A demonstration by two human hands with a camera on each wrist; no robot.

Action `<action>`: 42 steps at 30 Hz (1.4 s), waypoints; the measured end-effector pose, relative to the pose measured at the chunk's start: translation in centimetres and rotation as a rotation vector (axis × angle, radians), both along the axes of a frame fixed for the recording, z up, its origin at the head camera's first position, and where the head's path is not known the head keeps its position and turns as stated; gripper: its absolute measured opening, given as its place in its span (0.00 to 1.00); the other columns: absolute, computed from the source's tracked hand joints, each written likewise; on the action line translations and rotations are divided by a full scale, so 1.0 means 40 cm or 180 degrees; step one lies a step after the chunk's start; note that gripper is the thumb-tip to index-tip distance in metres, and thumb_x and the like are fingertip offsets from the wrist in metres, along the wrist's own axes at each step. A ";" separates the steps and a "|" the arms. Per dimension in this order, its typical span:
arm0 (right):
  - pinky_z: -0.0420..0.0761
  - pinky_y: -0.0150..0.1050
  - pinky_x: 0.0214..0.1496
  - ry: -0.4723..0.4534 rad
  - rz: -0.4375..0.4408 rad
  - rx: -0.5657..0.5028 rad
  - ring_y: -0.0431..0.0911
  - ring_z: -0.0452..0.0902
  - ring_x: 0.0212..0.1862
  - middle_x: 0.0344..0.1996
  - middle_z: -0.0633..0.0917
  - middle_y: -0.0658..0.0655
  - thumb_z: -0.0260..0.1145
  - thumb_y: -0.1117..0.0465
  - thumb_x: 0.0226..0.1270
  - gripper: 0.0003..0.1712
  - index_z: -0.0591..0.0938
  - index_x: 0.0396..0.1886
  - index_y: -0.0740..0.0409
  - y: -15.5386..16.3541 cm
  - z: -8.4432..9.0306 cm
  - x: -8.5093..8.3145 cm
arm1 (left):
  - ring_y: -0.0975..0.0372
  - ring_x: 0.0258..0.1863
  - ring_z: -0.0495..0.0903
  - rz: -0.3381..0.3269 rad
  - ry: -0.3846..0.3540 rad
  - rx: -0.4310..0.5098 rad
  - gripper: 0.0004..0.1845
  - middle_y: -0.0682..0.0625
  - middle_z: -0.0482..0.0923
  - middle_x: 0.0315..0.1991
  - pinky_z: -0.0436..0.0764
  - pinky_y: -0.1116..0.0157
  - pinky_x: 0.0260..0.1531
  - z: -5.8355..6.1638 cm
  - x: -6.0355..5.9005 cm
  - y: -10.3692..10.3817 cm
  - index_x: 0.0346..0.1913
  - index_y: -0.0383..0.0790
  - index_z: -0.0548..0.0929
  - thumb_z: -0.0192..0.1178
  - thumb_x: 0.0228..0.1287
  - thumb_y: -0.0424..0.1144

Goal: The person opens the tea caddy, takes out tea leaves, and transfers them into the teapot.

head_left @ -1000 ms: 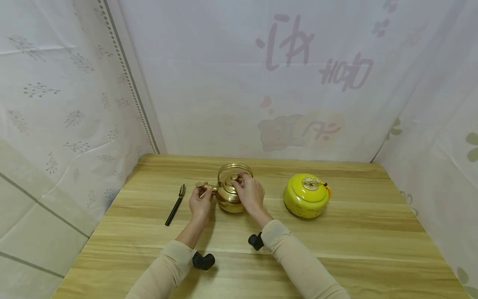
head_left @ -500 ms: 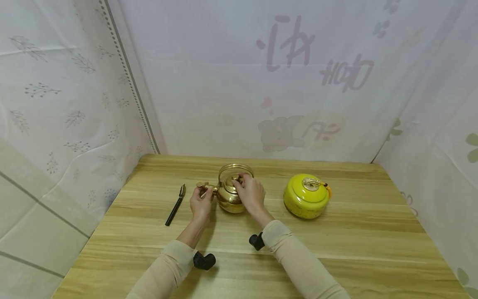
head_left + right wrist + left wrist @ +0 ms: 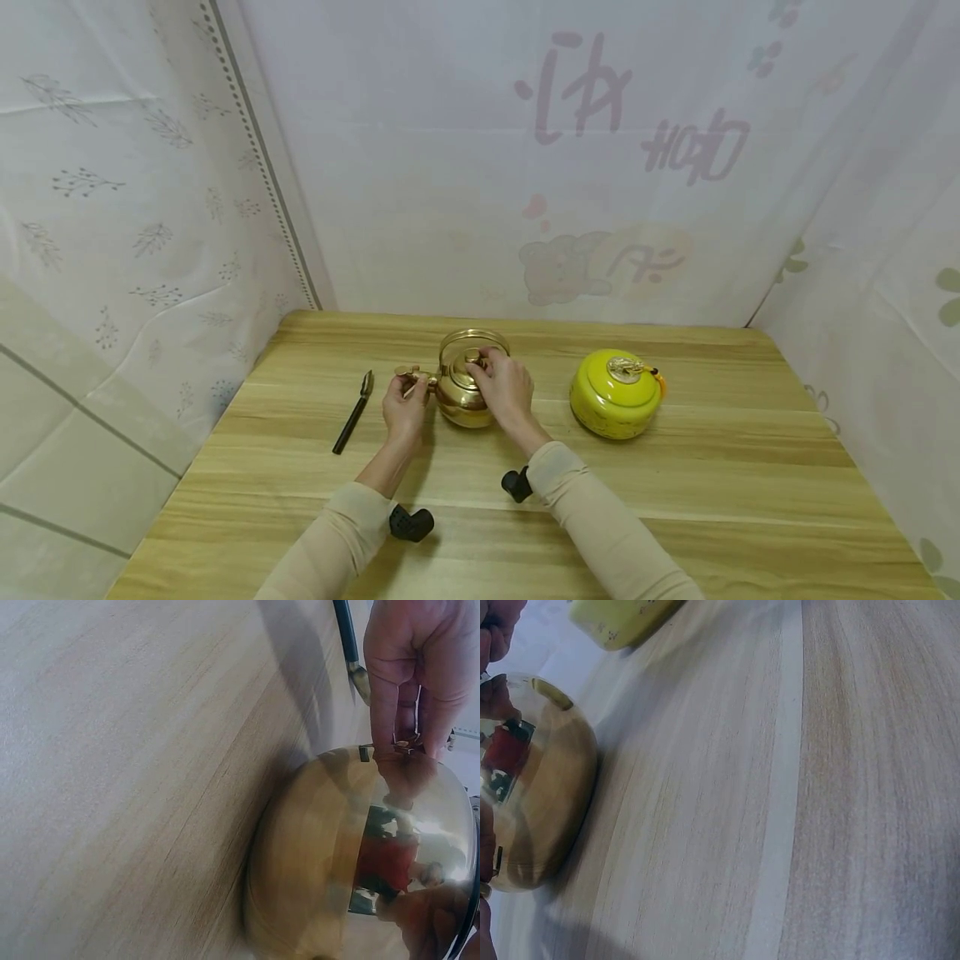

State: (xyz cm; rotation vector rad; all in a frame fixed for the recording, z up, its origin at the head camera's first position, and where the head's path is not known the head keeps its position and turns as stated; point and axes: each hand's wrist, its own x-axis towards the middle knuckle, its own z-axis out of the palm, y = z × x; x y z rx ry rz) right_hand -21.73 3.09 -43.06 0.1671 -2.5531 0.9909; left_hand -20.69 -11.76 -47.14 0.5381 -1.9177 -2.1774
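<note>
The right hand (image 3: 504, 390) has its fingers curled over the top of the small shiny brass kettle (image 3: 459, 392), fingertips pinching the round knob of its lid (image 3: 472, 358) under the upright hoop handle. The left hand (image 3: 405, 410) has its fingers bent round the kettle's spout (image 3: 414, 374) at the left side. The kettle stands mid-way on the pale wooden table (image 3: 675, 475), between a slim black-handled tool (image 3: 352, 412) to the left and a round yellow ceramic jar (image 3: 616, 392) to the right.

A pale wooden table (image 3: 675, 500) fills the scene, its grain running side to side. White curtains (image 3: 450, 167) hang close on three sides, printed with faint leaves, a cartoon bear and purple lettering. Soft, even light throughout.
</note>
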 end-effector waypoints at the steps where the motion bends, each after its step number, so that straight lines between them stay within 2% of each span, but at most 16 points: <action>1: 0.64 0.28 0.14 0.0009 -0.0002 0.0010 0.36 0.68 0.16 0.15 0.81 0.49 0.71 0.52 0.57 0.17 0.85 0.41 0.58 0.000 -0.001 0.000 | 0.61 0.46 0.77 0.0004 -0.0005 0.0007 0.16 0.47 0.73 0.45 0.78 0.56 0.53 0.000 0.000 0.001 0.56 0.32 0.72 0.54 0.69 0.34; 8: 0.61 0.27 0.14 -0.0009 0.0013 -0.0017 0.35 0.64 0.15 0.15 0.79 0.49 0.70 0.52 0.57 0.18 0.85 0.41 0.59 0.003 -0.001 -0.001 | 0.52 0.52 0.77 0.0026 0.0012 0.0010 0.16 0.43 0.73 0.49 0.79 0.59 0.51 0.001 0.003 0.003 0.56 0.32 0.72 0.53 0.69 0.33; 11: 0.59 0.27 0.14 0.0014 0.0026 -0.0060 0.35 0.62 0.14 0.14 0.78 0.49 0.70 0.52 0.57 0.17 0.85 0.41 0.59 0.004 0.000 0.001 | 0.52 0.52 0.77 0.0038 0.0015 -0.0003 0.16 0.41 0.73 0.51 0.80 0.62 0.49 0.001 0.004 0.004 0.56 0.31 0.72 0.54 0.69 0.33; 19: 0.56 0.26 0.13 0.0148 0.0089 -0.0142 0.35 0.57 0.12 0.11 0.75 0.49 0.70 0.52 0.58 0.18 0.84 0.41 0.60 0.005 0.004 0.006 | 0.58 0.47 0.79 0.0031 0.0055 0.0002 0.16 0.37 0.72 0.53 0.80 0.73 0.39 -0.002 0.005 0.005 0.55 0.31 0.73 0.55 0.68 0.34; 24: 0.57 0.27 0.14 0.0185 0.0190 -0.0287 0.34 0.58 0.12 0.12 0.76 0.49 0.69 0.53 0.59 0.18 0.84 0.43 0.61 0.017 0.011 0.019 | 0.65 0.42 0.79 0.0012 0.0017 0.0014 0.16 0.44 0.73 0.48 0.80 0.73 0.39 -0.002 0.003 0.001 0.56 0.31 0.72 0.54 0.68 0.34; 26: 0.59 0.27 0.15 0.0216 0.0260 -0.0364 0.34 0.59 0.13 0.12 0.75 0.49 0.68 0.53 0.60 0.18 0.84 0.43 0.61 0.027 0.016 0.030 | 0.67 0.42 0.78 0.0005 -0.0010 0.0020 0.17 0.46 0.73 0.47 0.80 0.72 0.41 -0.001 0.002 0.000 0.57 0.31 0.72 0.53 0.69 0.34; 32: 0.60 0.26 0.16 0.0249 0.0485 -0.0529 0.33 0.58 0.14 0.11 0.72 0.47 0.71 0.56 0.56 0.17 0.84 0.41 0.62 0.066 0.010 0.081 | 0.65 0.43 0.79 0.0013 0.0019 0.0059 0.17 0.41 0.73 0.51 0.79 0.76 0.38 -0.005 0.002 0.003 0.57 0.29 0.71 0.54 0.69 0.33; 38: 0.66 0.26 0.17 0.0183 0.0687 -0.0534 0.30 0.62 0.16 0.12 0.76 0.46 0.74 0.61 0.50 0.15 0.85 0.38 0.63 0.107 -0.015 0.142 | 0.68 0.40 0.78 0.0022 0.0012 0.0056 0.17 0.45 0.73 0.46 0.79 0.74 0.38 -0.002 0.003 0.004 0.57 0.30 0.72 0.54 0.68 0.34; 42: 0.70 0.25 0.18 0.0078 0.0853 -0.0548 0.30 0.66 0.18 0.15 0.78 0.47 0.75 0.63 0.48 0.14 0.85 0.37 0.62 0.124 -0.033 0.172 | 0.69 0.40 0.78 0.0020 0.0010 0.0070 0.17 0.44 0.73 0.49 0.79 0.75 0.37 0.003 0.003 0.003 0.57 0.30 0.72 0.54 0.68 0.35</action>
